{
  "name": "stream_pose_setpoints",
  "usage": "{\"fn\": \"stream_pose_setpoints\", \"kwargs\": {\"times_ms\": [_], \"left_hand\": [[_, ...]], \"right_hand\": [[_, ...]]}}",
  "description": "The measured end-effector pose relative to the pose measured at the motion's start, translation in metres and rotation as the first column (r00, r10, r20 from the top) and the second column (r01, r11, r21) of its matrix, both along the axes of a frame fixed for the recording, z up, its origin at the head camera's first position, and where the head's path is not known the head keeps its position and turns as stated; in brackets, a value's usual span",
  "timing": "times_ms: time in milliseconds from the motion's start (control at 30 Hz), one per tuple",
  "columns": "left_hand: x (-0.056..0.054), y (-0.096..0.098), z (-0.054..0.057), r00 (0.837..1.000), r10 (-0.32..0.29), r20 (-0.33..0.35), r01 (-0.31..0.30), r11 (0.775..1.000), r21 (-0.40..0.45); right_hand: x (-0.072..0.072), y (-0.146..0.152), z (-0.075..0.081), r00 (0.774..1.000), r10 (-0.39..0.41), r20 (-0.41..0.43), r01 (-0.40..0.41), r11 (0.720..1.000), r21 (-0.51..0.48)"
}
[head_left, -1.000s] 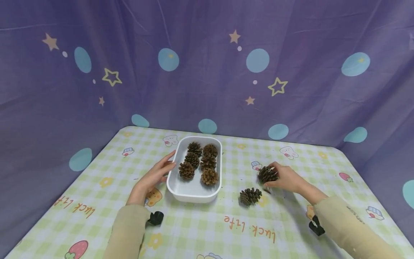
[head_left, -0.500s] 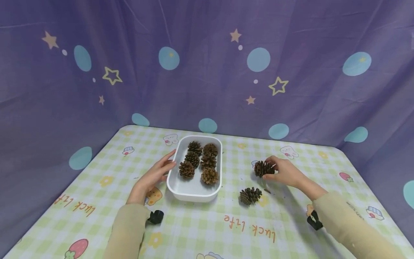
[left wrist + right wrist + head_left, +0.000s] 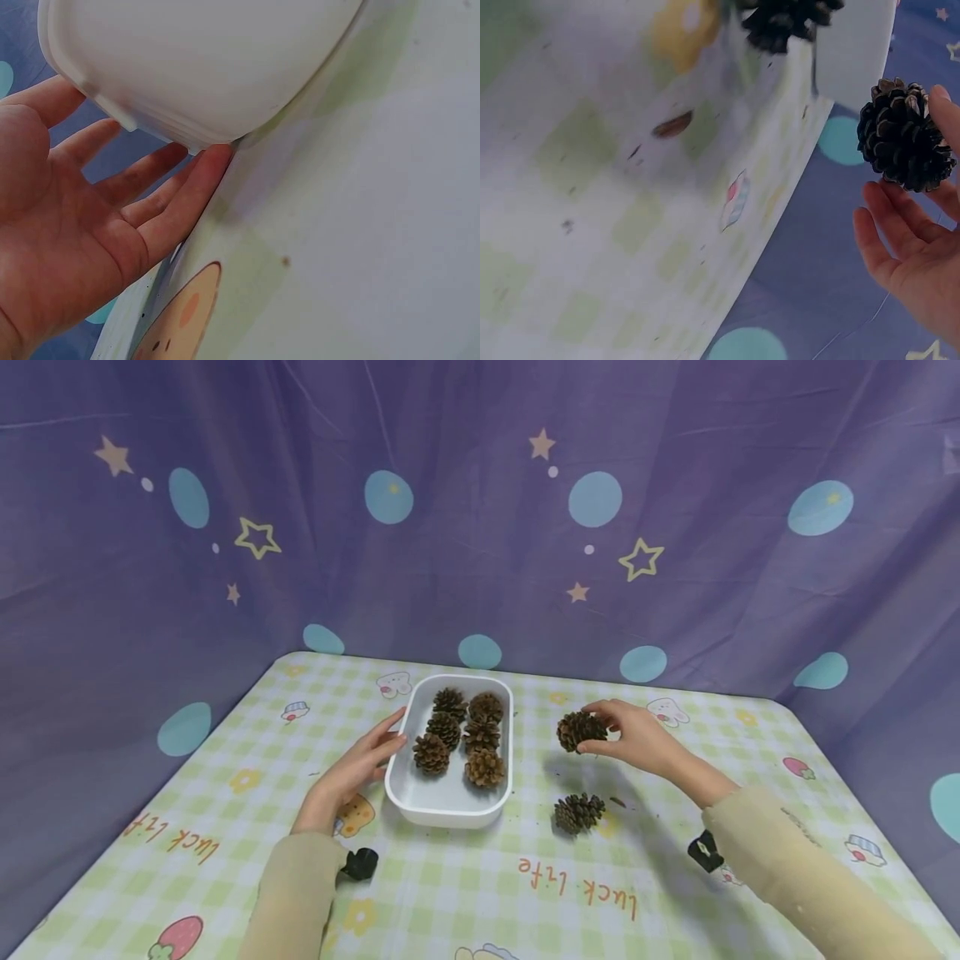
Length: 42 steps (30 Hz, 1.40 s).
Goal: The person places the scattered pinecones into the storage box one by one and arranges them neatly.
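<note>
A brown pine cone [image 3: 581, 732] hangs above the tablecloth, pinched between the thumb and fingers of my right hand [image 3: 633, 740]. In the right wrist view the same pine cone [image 3: 904, 135] shows its dark, opened scales. A second pine cone [image 3: 578, 814] lies on the cloth nearer to me. My left hand [image 3: 357, 774] rests its fairly straight fingers against the left side of the white box [image 3: 450, 818]. The left wrist view shows those fingertips touching the box wall [image 3: 202, 67]. Inside the box, several pine cones [image 3: 485, 768] stand in two rows toward its far end.
A green and white checked cloth [image 3: 420, 910] covers the table. Loose scale bits, one larger brown scale [image 3: 673, 124] among them, are scattered right of the box. Behind the table's far edge hangs a purple curtain [image 3: 465, 560].
My right hand has lifted the pine cone off the cloth and moved it left and away from me, toward the box. The left hand and the box have stayed in place.
</note>
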<state>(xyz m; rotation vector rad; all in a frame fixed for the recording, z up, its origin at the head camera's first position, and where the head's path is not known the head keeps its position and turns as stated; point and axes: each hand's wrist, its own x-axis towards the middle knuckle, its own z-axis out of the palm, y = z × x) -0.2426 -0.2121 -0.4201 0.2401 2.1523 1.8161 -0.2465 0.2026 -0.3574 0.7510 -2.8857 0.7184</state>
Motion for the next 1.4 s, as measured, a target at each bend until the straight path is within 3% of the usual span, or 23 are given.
{"fn": "stream_pose_setpoints", "kwargs": {"times_ms": [333, 700, 1000, 1200, 1400], "left_hand": [[-0.001, 0.002, 0.003, 1.0, -0.009, 0.007, 0.009, 1.0, -0.002], [-0.001, 0.004, 0.004, 1.0, -0.005, 0.021, 0.005, 1.0, -0.005], [-0.001, 0.0, -0.001, 1.0, -0.003, -0.004, 0.003, 1.0, -0.005], [0.0, -0.001, -0.002, 1.0, 0.003, -0.003, -0.003, 1.0, -0.005], [0.0, 0.0, -0.003, 1.0, 0.006, 0.012, -0.006, 1.0, -0.001]], "right_hand": [[0.0, -0.04, 0.011, 0.993, 0.109, -0.043, -0.111, 0.993, -0.031], [0.007, -0.095, 0.019, 0.967, 0.245, -0.074, -0.249, 0.967, -0.045], [0.014, -0.137, 0.013, 0.928, 0.368, -0.06, -0.37, 0.929, -0.025], [0.02, -0.158, 0.001, 0.901, 0.433, -0.023, -0.431, 0.901, 0.046], [0.023, -0.174, -0.011, 0.901, 0.433, 0.026, -0.434, 0.896, 0.1]]}}
